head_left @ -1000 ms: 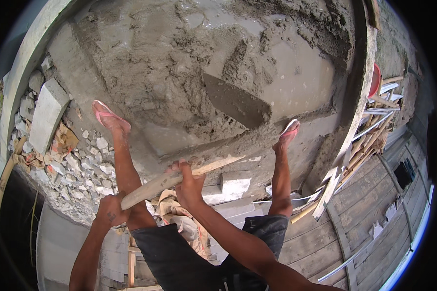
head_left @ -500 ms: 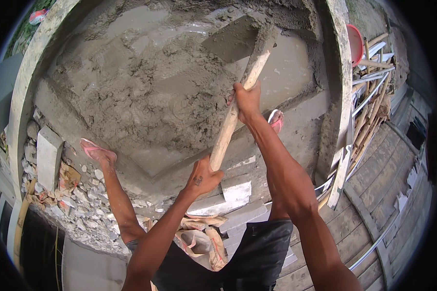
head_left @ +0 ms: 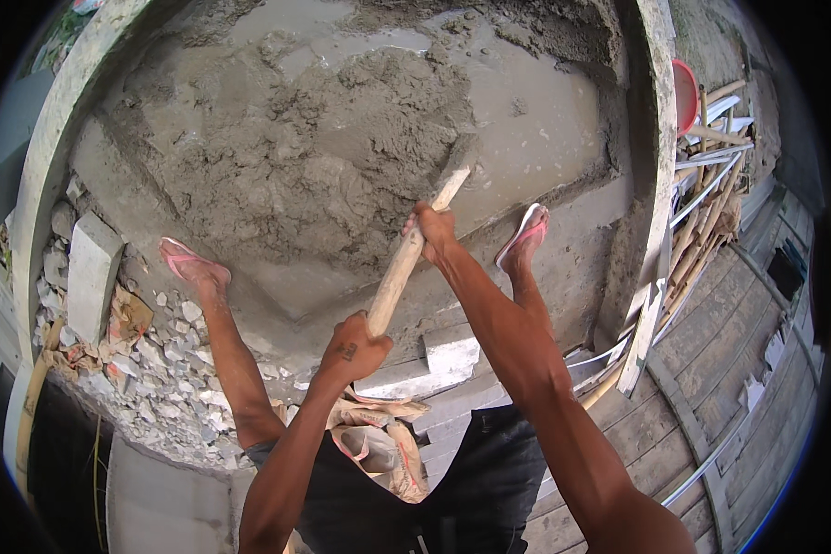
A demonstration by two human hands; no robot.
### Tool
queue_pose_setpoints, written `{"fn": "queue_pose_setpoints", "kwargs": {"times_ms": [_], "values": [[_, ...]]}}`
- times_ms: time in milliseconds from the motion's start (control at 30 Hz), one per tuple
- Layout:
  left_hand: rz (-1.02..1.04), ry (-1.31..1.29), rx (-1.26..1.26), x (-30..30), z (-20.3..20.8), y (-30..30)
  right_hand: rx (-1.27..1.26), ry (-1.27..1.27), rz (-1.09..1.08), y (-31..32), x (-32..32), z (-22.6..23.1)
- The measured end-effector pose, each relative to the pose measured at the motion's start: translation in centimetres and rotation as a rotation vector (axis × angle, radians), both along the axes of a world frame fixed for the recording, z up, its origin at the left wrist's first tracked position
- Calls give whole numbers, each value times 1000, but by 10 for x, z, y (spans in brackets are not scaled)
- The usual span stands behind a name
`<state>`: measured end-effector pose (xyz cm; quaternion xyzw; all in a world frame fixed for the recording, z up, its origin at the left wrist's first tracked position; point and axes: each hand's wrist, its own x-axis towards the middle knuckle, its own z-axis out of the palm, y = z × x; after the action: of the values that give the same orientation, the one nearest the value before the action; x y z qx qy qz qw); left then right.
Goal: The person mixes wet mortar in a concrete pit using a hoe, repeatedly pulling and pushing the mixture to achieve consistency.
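Both hands grip the pale wooden handle of a hoe (head_left: 400, 274), which slants up to the right over a bed of wet grey mortar (head_left: 314, 138). My left hand (head_left: 355, 348) is wrapped round the lower end of the handle, close to my shorts. Further up, my right hand (head_left: 431, 231) closes round the shaft. The hoe's far end is coated in mortar and meets the edge of the thick heap; its blade is hidden there. To the right of the heap lies a smooth, watery pool (head_left: 535, 129).
My feet in pink flip-flops (head_left: 197, 265) stand apart at the near side. Concrete beams (head_left: 657, 138) flank the mortar bed. Rubble (head_left: 171, 388) and a grey block (head_left: 93, 277) lie left, torn paper sacks (head_left: 379, 448) between my legs. Right are a red basin (head_left: 684, 99), bamboo poles (head_left: 711, 217) and planks (head_left: 711, 332).
The hoe has come down and toward me, to the left. Its broad blade, visible above the pool before, is now sunk in the mortar. Both hands keep their hold.
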<state>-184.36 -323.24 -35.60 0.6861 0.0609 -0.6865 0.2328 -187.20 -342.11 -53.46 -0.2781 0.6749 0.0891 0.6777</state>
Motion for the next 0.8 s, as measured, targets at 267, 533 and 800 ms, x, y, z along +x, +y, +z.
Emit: {"fn": "queue_pose_setpoints", "kwargs": {"times_ms": [267, 533, 800], "values": [[-311, -158, -230, 35, 14, 236, 170, -22, -356, 175, -20, 116], [-386, -70, -94, 26, 99, 270, 211, -33, -380, 216, -25, 215], [60, 86, 106, -48, 42, 87, 227, 105, -55, 110, -21, 42]]}}
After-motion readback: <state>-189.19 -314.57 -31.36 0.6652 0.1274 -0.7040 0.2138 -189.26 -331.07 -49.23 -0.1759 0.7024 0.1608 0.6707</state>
